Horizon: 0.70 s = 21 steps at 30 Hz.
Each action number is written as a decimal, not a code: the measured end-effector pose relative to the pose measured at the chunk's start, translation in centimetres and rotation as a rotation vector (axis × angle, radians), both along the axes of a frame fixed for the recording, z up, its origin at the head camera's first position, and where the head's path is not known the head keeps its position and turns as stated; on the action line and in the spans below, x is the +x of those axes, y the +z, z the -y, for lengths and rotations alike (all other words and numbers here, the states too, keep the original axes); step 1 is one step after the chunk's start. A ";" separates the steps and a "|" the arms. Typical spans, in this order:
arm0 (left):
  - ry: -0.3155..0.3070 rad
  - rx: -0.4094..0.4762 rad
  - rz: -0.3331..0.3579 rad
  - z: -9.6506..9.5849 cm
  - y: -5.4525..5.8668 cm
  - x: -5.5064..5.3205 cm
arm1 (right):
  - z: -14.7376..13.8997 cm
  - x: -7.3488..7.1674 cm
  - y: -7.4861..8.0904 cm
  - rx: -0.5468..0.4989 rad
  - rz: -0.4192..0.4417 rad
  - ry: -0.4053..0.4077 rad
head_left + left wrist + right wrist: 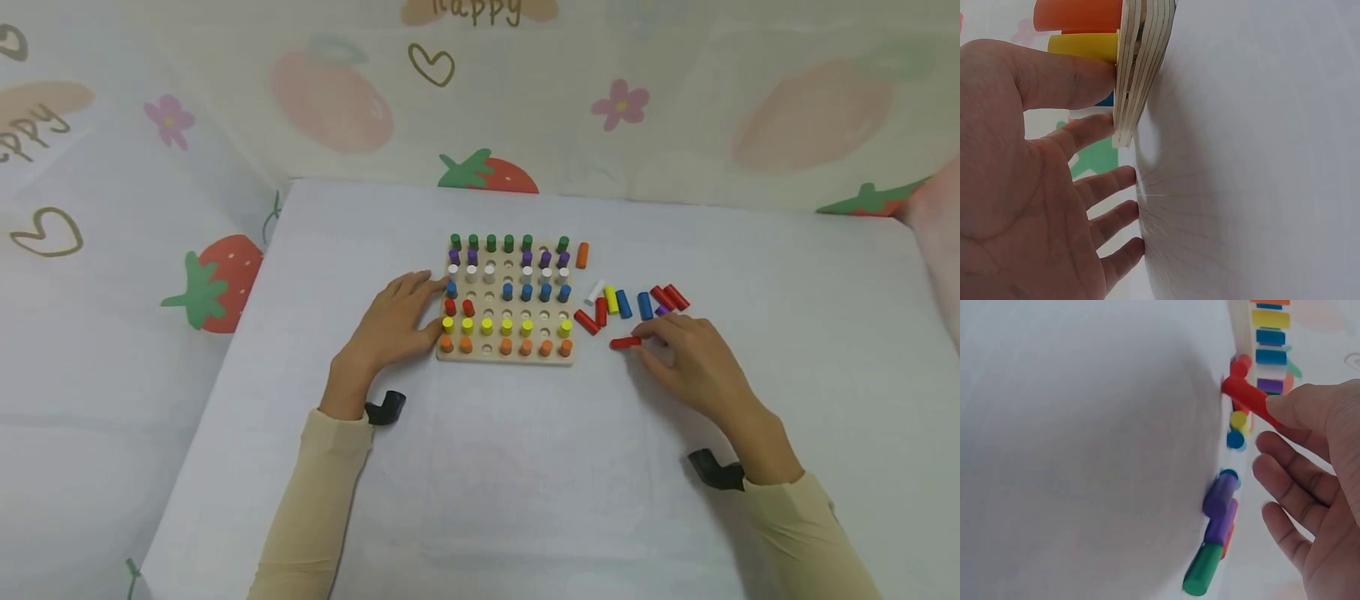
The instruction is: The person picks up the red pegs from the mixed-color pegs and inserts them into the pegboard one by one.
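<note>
A wooden pegboard (517, 361) stands on the white table, with rows of coloured pegs upright in its holes. My left hand (397, 321) rests at the board's left side, thumb and index finger against its edge; in the left wrist view the other fingers (1124, 212) are spread and fairly straight, touching the tabletop. To the right of the board my right hand (701, 367) pinches a red peg (1247, 397) between thumb and index finger. That peg is tilted, close over the table, and the hand's remaining fingers are loosely bent.
Loose pegs lie right of the board, among them a yellow peg (611, 300), a white peg (595, 292) and several red and blue ones. An orange peg (582, 255) lies by the board's back right corner. A green peg (1202, 570) shows in the right wrist view.
</note>
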State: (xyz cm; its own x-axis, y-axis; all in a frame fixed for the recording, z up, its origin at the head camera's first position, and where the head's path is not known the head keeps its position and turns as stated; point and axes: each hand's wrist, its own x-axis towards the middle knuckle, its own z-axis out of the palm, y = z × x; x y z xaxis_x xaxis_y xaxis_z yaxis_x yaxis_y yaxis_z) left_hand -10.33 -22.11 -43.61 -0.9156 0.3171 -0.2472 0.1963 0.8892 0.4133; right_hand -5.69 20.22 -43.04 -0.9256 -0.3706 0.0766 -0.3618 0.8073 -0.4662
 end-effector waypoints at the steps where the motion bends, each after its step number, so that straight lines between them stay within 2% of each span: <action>1: 0.001 -0.001 -0.002 0.0 0.0 0.0 | 0.1 0.0 0.1 -0.011 -0.001 0.006; 5: 0.000 -0.006 -0.010 0.0 -0.1 -0.1 | 0.6 -0.1 0.4 -0.029 0.022 0.019; 21: -0.005 -0.022 -0.002 -0.1 0.2 0.0 | 2.2 -0.5 1.2 0.092 0.015 0.034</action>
State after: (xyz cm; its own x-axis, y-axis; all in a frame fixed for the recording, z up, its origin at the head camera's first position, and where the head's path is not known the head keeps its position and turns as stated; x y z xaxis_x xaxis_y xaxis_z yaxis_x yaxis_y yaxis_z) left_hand -10.28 -22.02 -43.42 -0.9144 0.3162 -0.2528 0.2016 0.8972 0.3929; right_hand -6.24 18.07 -41.86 -0.9133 -0.4065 0.0265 -0.3829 0.8345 -0.3962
